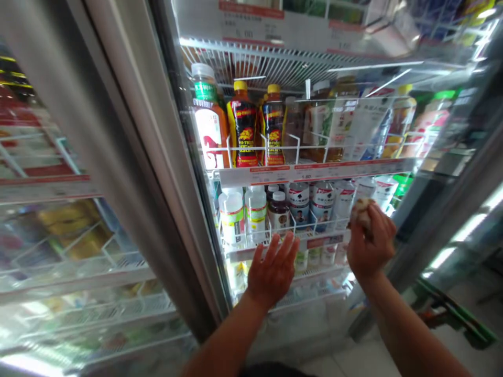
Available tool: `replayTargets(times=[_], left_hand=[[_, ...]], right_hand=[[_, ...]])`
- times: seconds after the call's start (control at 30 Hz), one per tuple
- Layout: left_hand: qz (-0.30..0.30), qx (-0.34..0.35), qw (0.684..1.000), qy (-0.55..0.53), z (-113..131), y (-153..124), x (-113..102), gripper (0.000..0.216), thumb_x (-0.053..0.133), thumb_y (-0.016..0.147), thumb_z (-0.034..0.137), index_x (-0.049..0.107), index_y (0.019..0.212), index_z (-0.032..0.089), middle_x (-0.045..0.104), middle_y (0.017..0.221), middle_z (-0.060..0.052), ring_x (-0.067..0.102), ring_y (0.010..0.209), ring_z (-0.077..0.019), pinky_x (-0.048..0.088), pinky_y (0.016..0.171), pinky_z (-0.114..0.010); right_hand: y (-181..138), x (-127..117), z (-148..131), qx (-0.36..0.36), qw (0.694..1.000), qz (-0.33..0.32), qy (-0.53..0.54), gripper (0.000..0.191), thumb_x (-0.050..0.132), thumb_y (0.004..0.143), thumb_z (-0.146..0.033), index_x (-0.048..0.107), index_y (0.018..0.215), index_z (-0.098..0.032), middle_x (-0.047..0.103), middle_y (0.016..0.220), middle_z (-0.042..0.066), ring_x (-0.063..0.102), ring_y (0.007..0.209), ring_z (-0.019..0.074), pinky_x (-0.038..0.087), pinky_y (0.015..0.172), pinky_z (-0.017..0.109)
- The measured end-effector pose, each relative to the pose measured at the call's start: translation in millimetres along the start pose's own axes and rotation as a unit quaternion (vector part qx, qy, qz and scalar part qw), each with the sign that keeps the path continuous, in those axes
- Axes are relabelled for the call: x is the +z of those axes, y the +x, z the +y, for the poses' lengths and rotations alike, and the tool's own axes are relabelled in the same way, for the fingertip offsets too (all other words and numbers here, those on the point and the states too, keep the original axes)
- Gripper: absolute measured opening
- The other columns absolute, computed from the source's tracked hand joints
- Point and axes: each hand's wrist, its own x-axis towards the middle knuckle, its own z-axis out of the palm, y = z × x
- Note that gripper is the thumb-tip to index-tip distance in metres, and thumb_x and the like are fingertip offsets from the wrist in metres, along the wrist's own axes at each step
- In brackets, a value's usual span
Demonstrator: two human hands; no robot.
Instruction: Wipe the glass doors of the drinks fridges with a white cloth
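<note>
My left hand [272,272] is spread with its palm turned toward the glass door [314,324] of a drinks fridge, in front of the lower bottle shelf. Whether its palm touches the glass, I cannot tell. To the right, my right hand [371,246] is closed around a crumpled, pale cloth [363,212], blurred and partly hidden by the fingers. Behind the hands are clear bottles [256,214], a dark bottle [279,209] and labelled bottles [322,201].
Higher up stand dark bottles with yellow caps [243,125] and an orange-brown bottle [208,120]. A shelf price strip [314,170] runs below them. On the left is a thick metal door frame [157,157] beside another stocked section. Something green and orange [456,314] lies at the lower right.
</note>
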Motion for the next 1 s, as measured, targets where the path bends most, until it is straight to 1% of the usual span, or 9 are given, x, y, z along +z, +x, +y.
replayTargets(times=[0.07, 0.2, 0.27, 0.43, 0.5, 0.67, 0.77, 0.87, 1.0], left_hand=[[0.001, 0.001, 1.000, 0.001, 0.6, 1.6, 0.0, 0.050, 0.045, 0.097, 0.027, 0.052, 0.146, 0.020, 0.030, 0.162, 0.000, 0.021, 0.154, -0.0228, 0.006, 0.130, -0.045], [-0.003, 0.004, 1.000, -0.002, 0.1, 5.3, -4.0, 0.052, 0.050, 0.096, 0.026, 0.049, 0.148, 0.020, 0.032, 0.161, 0.000, 0.021, 0.154, -0.0220, 0.006, 0.130, -0.044], [-0.018, 0.003, 1.000, -0.009, -0.2, 6.1, -8.3, 0.055, 0.051, 0.095, 0.025, 0.047, 0.149, 0.020, 0.033, 0.160, 0.000, 0.020, 0.155, -0.0219, 0.006, 0.131, -0.044], [-0.056, -0.012, 0.998, -0.011, -0.6, -0.8, -16.3, 0.065, 0.055, 0.092, 0.021, 0.038, 0.154, 0.021, 0.036, 0.159, -0.001, 0.016, 0.155, -0.0222, 0.005, 0.131, -0.045], [-0.056, -0.010, 0.998, -0.006, -3.9, -7.5, -16.0, 0.068, 0.055, 0.092, 0.021, 0.035, 0.156, 0.022, 0.036, 0.159, -0.002, 0.016, 0.155, -0.0221, 0.005, 0.131, -0.045], [-0.048, 0.044, 0.998, 0.011, -20.2, -21.9, -13.1, 0.068, 0.057, 0.094, 0.026, 0.032, 0.157, 0.025, 0.036, 0.159, -0.001, 0.016, 0.155, -0.0203, 0.006, 0.131, -0.041], [-0.056, 0.051, 0.997, 0.009, -25.1, -24.7, -12.7, 0.066, 0.058, 0.094, 0.027, 0.034, 0.156, 0.024, 0.035, 0.160, -0.001, 0.016, 0.155, -0.0211, 0.007, 0.131, -0.041], [-0.049, 0.043, 0.998, 0.007, -22.3, -26.1, -10.6, 0.067, 0.057, 0.094, 0.027, 0.033, 0.157, 0.024, 0.034, 0.160, -0.002, 0.016, 0.155, -0.0215, 0.007, 0.131, -0.041], [-0.021, 0.022, 0.999, 0.011, -15.0, -27.1, -4.8, 0.067, 0.052, 0.094, 0.025, 0.031, 0.158, 0.024, 0.036, 0.159, -0.003, 0.016, 0.155, -0.0219, 0.008, 0.130, -0.044]], right_hand=[[-14.3, 0.7, -13.5, -0.014, 0.999, -0.025, 0.025, 0.054, 0.066, 0.089, -0.012, 0.057, 0.142, -0.021, 0.068, 0.132, 0.012, 0.064, 0.124, 0.0275, 0.053, 0.104, 0.046], [-51.4, -12.6, -20.8, -0.151, 0.961, -0.190, 0.135, 0.053, 0.062, 0.091, -0.009, 0.056, 0.142, -0.024, 0.073, 0.124, 0.008, 0.063, 0.124, 0.0226, 0.056, 0.101, 0.037], [-49.2, -18.1, -3.4, -0.149, 0.964, -0.185, 0.123, 0.053, 0.062, 0.091, -0.008, 0.057, 0.141, -0.024, 0.072, 0.124, 0.009, 0.064, 0.123, 0.0227, 0.056, 0.102, 0.038], [-31.5, -21.1, 32.7, 0.055, 0.998, -0.032, -0.007, 0.047, 0.061, 0.094, -0.019, 0.057, 0.141, -0.018, 0.065, 0.133, 0.016, 0.061, 0.125, 0.0286, 0.050, 0.107, 0.053], [-45.9, -23.5, 16.8, 0.064, 0.996, -0.059, -0.001, 0.049, 0.058, 0.096, -0.021, 0.053, 0.145, -0.019, 0.062, 0.137, 0.018, 0.058, 0.129, 0.0294, 0.049, 0.107, 0.055], [-91.4, -32.7, -18.9, -0.069, 0.970, -0.204, 0.110, 0.044, 0.054, 0.094, -0.013, 0.059, 0.136, -0.026, 0.063, 0.131, 0.012, 0.061, 0.124, 0.0228, 0.055, 0.103, 0.043], [-86.8, -36.9, 26.4, 0.058, 0.988, -0.139, 0.042, 0.036, 0.053, 0.094, -0.020, 0.062, 0.129, -0.021, 0.063, 0.127, 0.015, 0.060, 0.122, 0.0246, 0.052, 0.105, 0.048], [-84.4, -44.6, 90.1, 0.245, 0.968, -0.027, -0.055, 0.041, 0.053, 0.091, -0.026, 0.060, 0.129, -0.014, 0.061, 0.123, 0.018, 0.057, 0.121, 0.0274, 0.049, 0.105, 0.050], [-126.9, -57.3, 102.5, 0.271, 0.959, 0.022, -0.084, 0.043, 0.046, 0.095, -0.028, 0.054, 0.132, -0.009, 0.057, 0.123, 0.022, 0.053, 0.125, 0.0300, 0.041, 0.111, 0.057]])
